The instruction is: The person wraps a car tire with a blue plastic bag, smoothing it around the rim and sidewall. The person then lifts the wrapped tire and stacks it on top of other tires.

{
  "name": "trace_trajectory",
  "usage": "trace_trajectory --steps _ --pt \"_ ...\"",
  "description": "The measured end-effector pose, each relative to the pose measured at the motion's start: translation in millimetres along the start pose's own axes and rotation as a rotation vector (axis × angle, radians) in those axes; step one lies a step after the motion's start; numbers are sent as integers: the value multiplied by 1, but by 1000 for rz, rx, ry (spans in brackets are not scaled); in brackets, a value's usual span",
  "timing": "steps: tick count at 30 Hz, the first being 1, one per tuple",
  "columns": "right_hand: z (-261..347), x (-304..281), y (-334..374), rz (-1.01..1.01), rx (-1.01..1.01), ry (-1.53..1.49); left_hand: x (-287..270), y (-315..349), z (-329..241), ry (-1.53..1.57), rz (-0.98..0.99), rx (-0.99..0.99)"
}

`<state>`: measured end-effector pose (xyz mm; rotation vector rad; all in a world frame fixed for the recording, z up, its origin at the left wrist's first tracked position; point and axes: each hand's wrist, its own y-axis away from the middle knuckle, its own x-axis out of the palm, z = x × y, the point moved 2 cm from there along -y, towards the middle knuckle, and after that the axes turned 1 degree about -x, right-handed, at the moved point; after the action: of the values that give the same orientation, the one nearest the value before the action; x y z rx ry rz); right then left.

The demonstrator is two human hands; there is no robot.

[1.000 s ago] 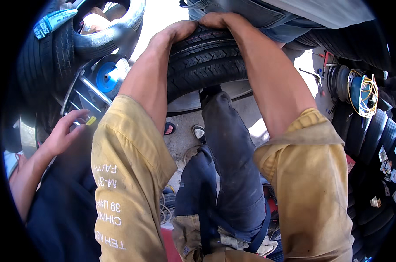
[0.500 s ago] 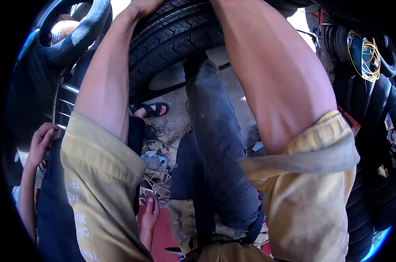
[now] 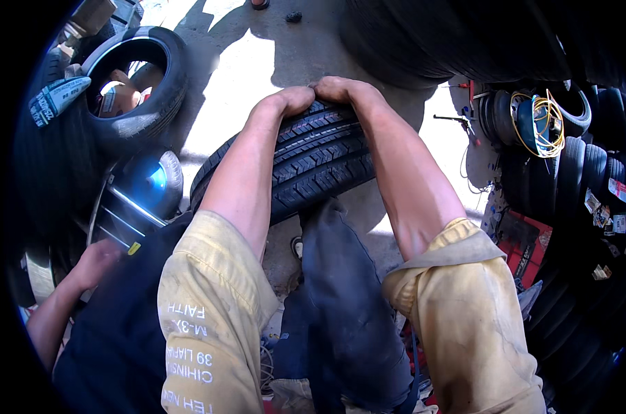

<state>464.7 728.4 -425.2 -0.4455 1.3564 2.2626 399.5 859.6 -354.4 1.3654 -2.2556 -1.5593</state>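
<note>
A black car tire (image 3: 313,152) stands upright in front of my legs, its grooved tread facing up. Both arms, in tan sleeves rolled to the elbow, reach over it. My left hand (image 3: 294,101) and my right hand (image 3: 338,90) meet side by side at the far edge of the tread, wrists bent. Their fingers curl over that edge, largely hidden from me, gripping the tire. My dark trouser leg (image 3: 347,269) is close behind the tire's near side.
At left, a person's hand (image 3: 98,264) is beside a metal frame with bars (image 3: 130,207). A loose tire (image 3: 137,124) leans beyond it. Stacked tires (image 3: 554,179), a coiled yellow cable (image 3: 549,138) and a red case (image 3: 523,245) line the right. Large dark tires (image 3: 423,41) stand far right.
The view has shifted, bringing both hands and more of the floor beyond into sight. My forearms have come closer together over the tire. The other person's sandalled foot has left the view.
</note>
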Motion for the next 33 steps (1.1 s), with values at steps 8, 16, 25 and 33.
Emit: trace_trajectory --steps 8,16,25,33 --pt "51 -43 -108 -135 -146 0 -82 -95 44 176 -147 14" --pt "83 -28 -97 -445 -38 -143 -119 -139 59 14 -258 359" --pt "55 16 79 -545 -85 -7 -50 -39 48 -385 -464 291" --pt "2 144 233 -569 -161 -160 159 171 56 -300 -470 -39"
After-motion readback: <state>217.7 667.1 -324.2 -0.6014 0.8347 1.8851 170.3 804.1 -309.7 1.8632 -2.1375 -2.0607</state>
